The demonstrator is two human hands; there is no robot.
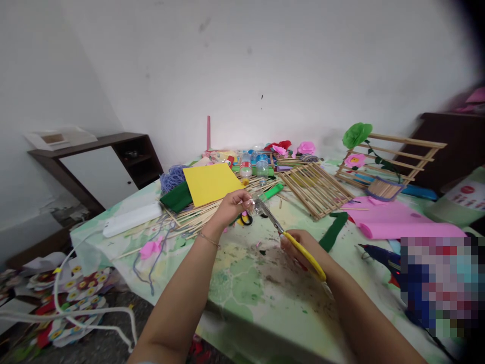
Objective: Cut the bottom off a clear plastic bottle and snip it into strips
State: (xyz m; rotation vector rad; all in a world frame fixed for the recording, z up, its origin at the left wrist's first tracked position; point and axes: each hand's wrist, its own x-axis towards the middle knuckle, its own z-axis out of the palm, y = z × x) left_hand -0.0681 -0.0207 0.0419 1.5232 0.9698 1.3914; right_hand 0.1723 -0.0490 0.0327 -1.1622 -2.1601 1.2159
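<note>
Left hand pinching clear plastic, right hand on scissors.
Left hand (232, 206): thumb and fingertips pinched on a small clear plastic piece (256, 206), held above the worktop (242, 288). Right hand (309, 240): closed round the yellow handles of the scissors (273, 218), blades up at the plastic; blade gap too small to read. Just beyond: loose sticks (197, 217), yellow sheet (212, 183). Containers: red-label bottle (245, 166) and blue-label bottle (261, 167) side by side behind the hands, contents can't tell. Right side: small basket (385, 189) at the foot of the upright stick rack (407, 140), green vine rising from it. Far right: big pale tub (468, 194), red print, contents can't tell. Off left, cabinet (91, 169): open compartment holds a small dark item (131, 153), too small to identify.
</note>
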